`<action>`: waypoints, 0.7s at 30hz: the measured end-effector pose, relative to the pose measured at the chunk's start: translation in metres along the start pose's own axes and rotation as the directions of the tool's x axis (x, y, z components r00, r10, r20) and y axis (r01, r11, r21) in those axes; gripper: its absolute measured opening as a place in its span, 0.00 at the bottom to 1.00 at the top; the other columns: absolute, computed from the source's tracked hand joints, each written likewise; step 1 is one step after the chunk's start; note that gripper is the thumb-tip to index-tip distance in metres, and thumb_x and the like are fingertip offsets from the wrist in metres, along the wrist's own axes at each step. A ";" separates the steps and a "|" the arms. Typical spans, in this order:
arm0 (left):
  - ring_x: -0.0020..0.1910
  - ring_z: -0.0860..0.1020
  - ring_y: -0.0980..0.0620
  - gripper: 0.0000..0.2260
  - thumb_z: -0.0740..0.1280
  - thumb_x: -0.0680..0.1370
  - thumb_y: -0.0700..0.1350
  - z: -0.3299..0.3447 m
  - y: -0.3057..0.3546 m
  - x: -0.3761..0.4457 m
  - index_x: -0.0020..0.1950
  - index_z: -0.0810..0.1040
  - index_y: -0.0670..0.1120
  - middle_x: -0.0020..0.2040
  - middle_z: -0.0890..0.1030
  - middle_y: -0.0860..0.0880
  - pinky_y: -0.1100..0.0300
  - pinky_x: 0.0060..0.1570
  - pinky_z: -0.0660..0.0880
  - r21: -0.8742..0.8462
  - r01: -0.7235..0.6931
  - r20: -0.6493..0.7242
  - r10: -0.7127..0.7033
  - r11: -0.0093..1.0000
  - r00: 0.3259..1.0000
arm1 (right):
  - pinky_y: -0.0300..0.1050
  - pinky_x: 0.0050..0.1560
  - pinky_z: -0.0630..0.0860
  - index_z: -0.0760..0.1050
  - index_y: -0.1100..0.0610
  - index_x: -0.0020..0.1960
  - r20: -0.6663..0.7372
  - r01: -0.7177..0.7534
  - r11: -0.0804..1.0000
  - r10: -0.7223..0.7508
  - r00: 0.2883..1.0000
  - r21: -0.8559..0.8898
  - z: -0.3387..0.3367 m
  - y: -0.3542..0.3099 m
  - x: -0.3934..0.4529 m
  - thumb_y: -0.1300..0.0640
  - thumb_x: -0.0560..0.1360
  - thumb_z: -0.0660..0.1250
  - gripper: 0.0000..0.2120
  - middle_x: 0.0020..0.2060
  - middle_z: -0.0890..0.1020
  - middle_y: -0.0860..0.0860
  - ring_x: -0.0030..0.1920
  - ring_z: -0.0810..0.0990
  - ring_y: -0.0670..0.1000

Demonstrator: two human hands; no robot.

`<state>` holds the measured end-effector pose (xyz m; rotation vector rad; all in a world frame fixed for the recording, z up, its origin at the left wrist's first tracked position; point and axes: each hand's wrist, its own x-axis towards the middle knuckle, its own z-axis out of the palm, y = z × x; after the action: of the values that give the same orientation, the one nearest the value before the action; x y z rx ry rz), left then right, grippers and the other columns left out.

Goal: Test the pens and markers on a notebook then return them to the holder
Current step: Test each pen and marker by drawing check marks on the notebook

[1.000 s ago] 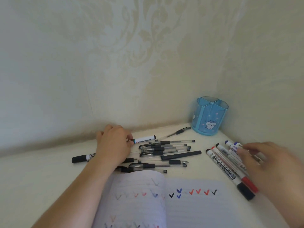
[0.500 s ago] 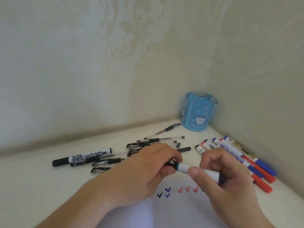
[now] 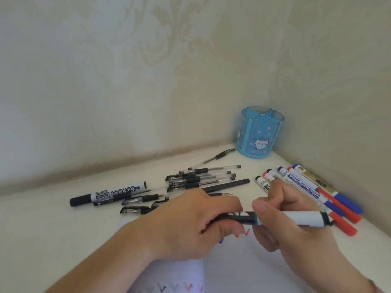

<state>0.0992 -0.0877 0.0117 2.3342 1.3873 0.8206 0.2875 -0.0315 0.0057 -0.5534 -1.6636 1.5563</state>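
Above the notebook (image 3: 243, 269), both hands' fingers (image 3: 224, 205) clasp a white, black-capped marker (image 3: 304, 217)

Looks like a home, at a small desk or shelf pushed into the corner of a room. Shown by the cream damask wallpaper (image 3: 160, 60) on both walls meeting behind the white tabletop (image 3: 42, 225), and by the child-like blue pen holder (image 3: 261, 134) with a cartoon cat on its side. Scattered with ordinary household stationery: loose gel pens (image 3: 203, 178), whiteboard markers (image 3: 304, 185) and a lined notebook (image 3: 243, 271) ticked in red, blue and black.
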 end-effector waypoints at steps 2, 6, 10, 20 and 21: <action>0.24 0.68 0.63 0.09 0.64 0.80 0.51 -0.002 0.001 -0.001 0.50 0.78 0.47 0.27 0.72 0.62 0.72 0.27 0.59 -0.070 0.015 0.022 -0.013 0.997 1.000 | 0.38 0.26 0.63 0.68 0.52 0.32 0.051 0.069 0.997 -0.068 0.996 -0.033 -0.004 0.000 -0.002 0.41 0.66 0.75 0.20 0.21 0.69 0.51 0.22 0.64 0.50; 0.23 0.64 0.58 0.08 0.69 0.77 0.55 0.000 -0.001 -0.003 0.50 0.76 0.52 0.25 0.70 0.58 0.69 0.26 0.59 -0.167 0.039 0.016 -0.037 0.985 0.999 | 0.39 0.27 0.64 0.73 0.49 0.32 0.033 0.134 0.975 -0.130 0.991 -0.176 -0.009 -0.004 -0.002 0.39 0.64 0.75 0.17 0.23 0.73 0.51 0.25 0.68 0.49; 0.26 0.63 0.53 0.13 0.63 0.75 0.63 -0.003 -0.012 -0.007 0.52 0.69 0.56 0.28 0.67 0.51 0.61 0.28 0.64 -0.196 0.123 -0.049 -0.135 0.973 0.990 | 0.38 0.26 0.65 0.83 0.56 0.42 0.004 0.070 0.997 -0.070 0.998 0.031 -0.018 -0.009 0.004 0.37 0.65 0.72 0.21 0.21 0.76 0.57 0.21 0.71 0.55; 0.43 0.73 0.53 0.12 0.54 0.83 0.46 0.005 -0.021 -0.004 0.64 0.60 0.60 0.48 0.73 0.55 0.59 0.46 0.71 -0.097 0.150 -0.179 -0.165 0.984 0.970 | 0.34 0.22 0.66 0.77 0.56 0.35 -0.135 -0.215 0.899 0.176 0.975 -0.382 0.002 0.000 0.002 0.60 0.70 0.73 0.07 0.22 0.79 0.56 0.20 0.72 0.47; 0.46 0.74 0.54 0.14 0.56 0.83 0.46 0.005 -0.021 -0.004 0.64 0.60 0.62 0.49 0.74 0.56 0.63 0.48 0.70 -0.095 0.161 -0.175 -0.176 0.982 0.969 | 0.34 0.23 0.67 0.77 0.57 0.34 -0.133 -0.216 0.883 0.176 0.975 -0.417 0.004 0.001 0.001 0.59 0.70 0.73 0.08 0.22 0.80 0.56 0.21 0.73 0.47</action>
<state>0.0861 -0.0803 -0.0050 2.0900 1.5708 1.0399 0.2836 -0.0329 0.0051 -1.0375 -1.9383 1.2718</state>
